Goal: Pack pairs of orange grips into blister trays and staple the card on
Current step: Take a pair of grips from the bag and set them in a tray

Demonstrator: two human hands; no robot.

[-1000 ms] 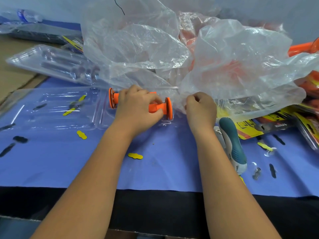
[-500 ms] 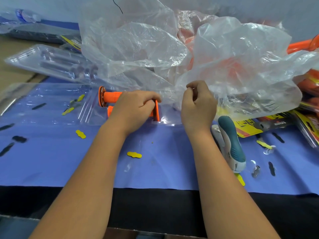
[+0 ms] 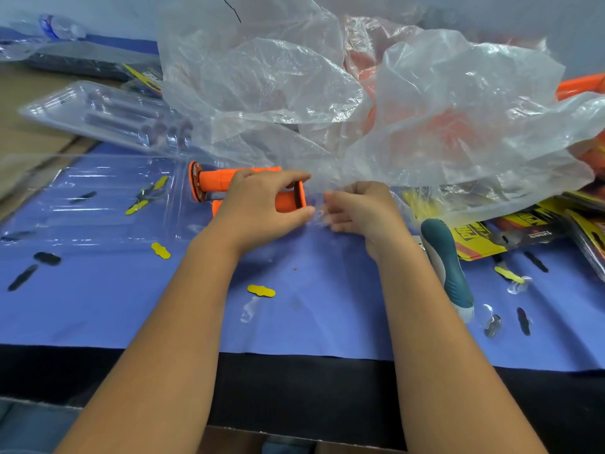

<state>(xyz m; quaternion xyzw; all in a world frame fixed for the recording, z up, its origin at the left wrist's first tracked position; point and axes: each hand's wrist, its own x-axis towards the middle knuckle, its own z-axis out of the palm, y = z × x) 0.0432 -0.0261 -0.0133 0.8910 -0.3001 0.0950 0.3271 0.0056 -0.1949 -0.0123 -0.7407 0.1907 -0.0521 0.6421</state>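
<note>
Clearly mid-seating: two orange grips [image 3: 229, 181] side by side in a clear blister tray [image 3: 183, 204], left hand [image 3: 262, 208] curled around the nearer one; right hand [image 3: 357, 208] just right of the tray, fingers loosely bent, hold on clear film impossible to tell; could snag the plastic bag [image 3: 393, 109] drooping over the tray, tipping a grip out; stapler [image 3: 448, 267] right of the tray, untouched.

The two grips [image 3: 229, 185] lie side by side in a tray [image 3: 183, 204] on the table [image 3: 311, 322], one behind the other. Taking the grips as the landmark: the left hand [image 3: 262, 208] rests on them, the right hand [image 3: 360, 211] lies just to their right, the plastic bag [image 3: 360, 103] rises behind them, and the stapler [image 3: 448, 267] lies well to their right, beyond the right hand. More trays [image 3: 108, 116] sit to their left and behind.
</note>
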